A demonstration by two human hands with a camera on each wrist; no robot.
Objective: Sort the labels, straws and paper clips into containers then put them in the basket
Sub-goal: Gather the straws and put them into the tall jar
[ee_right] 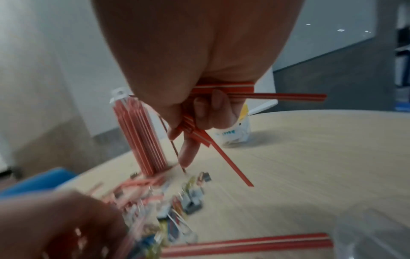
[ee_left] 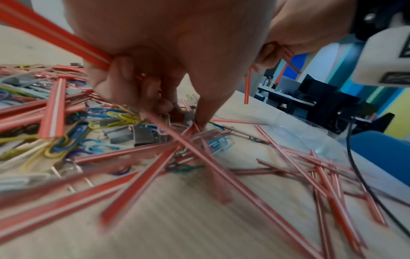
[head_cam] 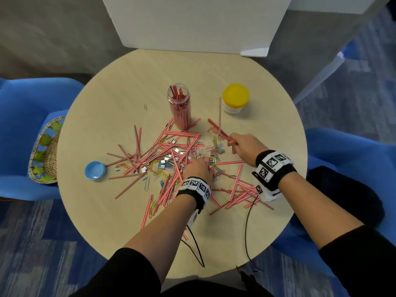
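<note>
Red-and-white striped straws [head_cam: 171, 146], coloured paper clips [head_cam: 158, 172] and small grey labels [head_cam: 175, 150] lie heaped at the middle of the round table [head_cam: 132, 78]. A clear jar [head_cam: 179, 105] behind the heap stands upright, packed with straws. My right hand [head_cam: 242, 144] grips a bundle of straws [ee_right: 224, 89] above the table, right of the jar. My left hand [head_cam: 198, 168] reaches down into the heap; it holds straws [ee_left: 51, 33] in the palm while its fingertips [ee_left: 201, 121] touch straws on the table.
A yellow-lidded jar [head_cam: 235, 99] stands at the back right. A blue lid [head_cam: 95, 170] lies at the left of the table. A woven basket [head_cam: 46, 151] rests on the blue chair to the left. Black cables [head_cam: 247, 221] trail off the near edge.
</note>
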